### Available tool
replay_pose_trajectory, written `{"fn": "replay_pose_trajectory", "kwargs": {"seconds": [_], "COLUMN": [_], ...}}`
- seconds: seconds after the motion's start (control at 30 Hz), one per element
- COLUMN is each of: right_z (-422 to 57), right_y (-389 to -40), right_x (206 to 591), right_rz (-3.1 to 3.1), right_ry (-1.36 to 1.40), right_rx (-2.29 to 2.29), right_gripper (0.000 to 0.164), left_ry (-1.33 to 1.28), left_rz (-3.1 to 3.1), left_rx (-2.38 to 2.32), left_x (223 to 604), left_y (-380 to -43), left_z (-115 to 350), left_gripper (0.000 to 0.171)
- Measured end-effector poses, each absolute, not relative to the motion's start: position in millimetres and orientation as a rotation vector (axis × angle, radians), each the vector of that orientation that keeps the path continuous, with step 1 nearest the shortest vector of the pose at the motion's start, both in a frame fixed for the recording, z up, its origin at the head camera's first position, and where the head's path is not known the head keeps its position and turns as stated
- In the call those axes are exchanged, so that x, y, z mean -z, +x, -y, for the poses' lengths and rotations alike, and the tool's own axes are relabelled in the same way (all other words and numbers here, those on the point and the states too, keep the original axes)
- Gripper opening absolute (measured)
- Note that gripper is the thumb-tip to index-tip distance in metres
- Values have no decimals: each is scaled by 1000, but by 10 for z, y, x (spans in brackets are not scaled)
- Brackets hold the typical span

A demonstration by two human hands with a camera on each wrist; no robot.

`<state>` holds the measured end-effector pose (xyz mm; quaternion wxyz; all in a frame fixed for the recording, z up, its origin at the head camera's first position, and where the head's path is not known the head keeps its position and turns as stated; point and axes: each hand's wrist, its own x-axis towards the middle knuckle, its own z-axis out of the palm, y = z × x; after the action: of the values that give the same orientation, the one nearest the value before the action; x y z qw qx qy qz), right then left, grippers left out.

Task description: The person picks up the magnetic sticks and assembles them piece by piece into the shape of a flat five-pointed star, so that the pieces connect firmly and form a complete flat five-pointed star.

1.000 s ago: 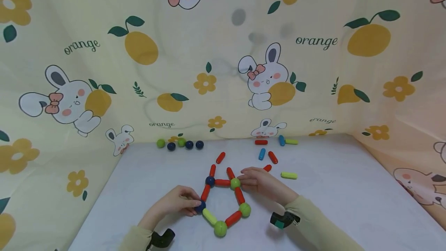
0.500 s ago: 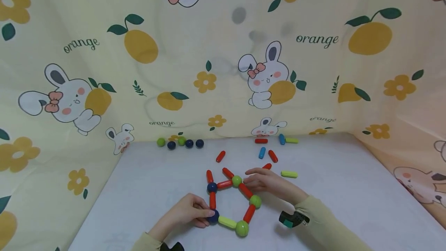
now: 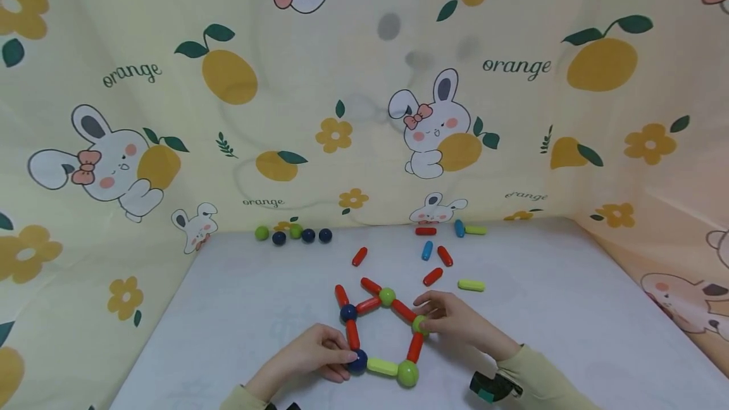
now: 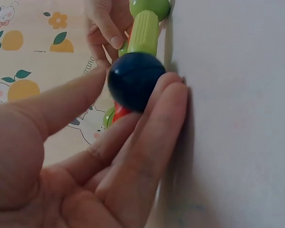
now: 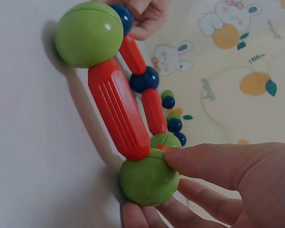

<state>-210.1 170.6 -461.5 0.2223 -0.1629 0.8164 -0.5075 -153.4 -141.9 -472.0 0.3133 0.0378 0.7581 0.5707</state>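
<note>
Magnetic balls and rods form a five-sided ring on the white tabletop (image 3: 256,309). My left hand (image 3: 319,353) pinches the navy ball (image 3: 357,362) at the ring's near left corner between thumb and fingers. A lime rod (image 3: 382,367) runs from it to the near green ball (image 3: 407,373). A red rod (image 3: 415,348) leads on to the right green ball (image 5: 149,179), which my right hand (image 3: 458,321) pinches with thumb on top and fingers beneath. At the far side, another navy ball (image 3: 348,313) and a green ball (image 3: 387,297) each carry a red rod pointing outward.
Loose green and navy balls (image 3: 308,235) line the back left of the table. Several loose rods lie at the back right, among them a blue rod (image 3: 427,250), a red rod (image 3: 433,276) and a lime rod (image 3: 471,285). A patterned cloth (image 3: 364,176) hangs behind.
The ring has shifted right and turned counterclockwise, its left navy ball moving with my left hand. My right hand has gone from beside the far green ball to the right green ball.
</note>
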Motion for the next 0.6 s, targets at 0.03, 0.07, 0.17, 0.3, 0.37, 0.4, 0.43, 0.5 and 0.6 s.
{"fn": "replay_pose_trajectory", "kwargs": {"seconds": [0.03,0.07,0.17,0.3,0.37,0.4,0.43,0.5,0.6], "right_z": [-1703,-1701,-1706,-1717,-1720,-1720,-1720,-1718,-1712], "right_y": [-2102,-2103,-2102,-2102,-2106,-2108,-2110,-2114,-2120], "right_x": [4615,4612,4598,4589,4589,4589,4592,4595,4605], "right_rz": [-2276,-2288,-2298,-2276,-2277,-2283,-2289,-2294,-2289], "right_ry": [-446,-441,-421,-407,-407,-410,-411,-412,-407], "right_rx": [1398,1399,1416,1440,1439,1435,1432,1428,1432], "right_gripper": [41,41,42,44,44,44,44,44,43], "left_ry": [125,156,245,324,338,339,338,331,316], "left_rz": [-1976,-1956,-1926,-2028,-2104,-2139,-2171,-2183,-2134], "left_rx": [-1505,-1503,-1518,-1536,-1562,-1587,-1619,-1728,-1931], "left_x": [4707,4694,4639,4504,4422,4386,4359,4317,4298], "left_y": [-1535,-1542,-1604,-1820,-1985,-2077,-2173,-2366,-2631], "left_z": [1429,1444,1517,1700,1814,1872,1926,2013,2096], "left_gripper": [20,20,22,30,36,39,42,46,47]}}
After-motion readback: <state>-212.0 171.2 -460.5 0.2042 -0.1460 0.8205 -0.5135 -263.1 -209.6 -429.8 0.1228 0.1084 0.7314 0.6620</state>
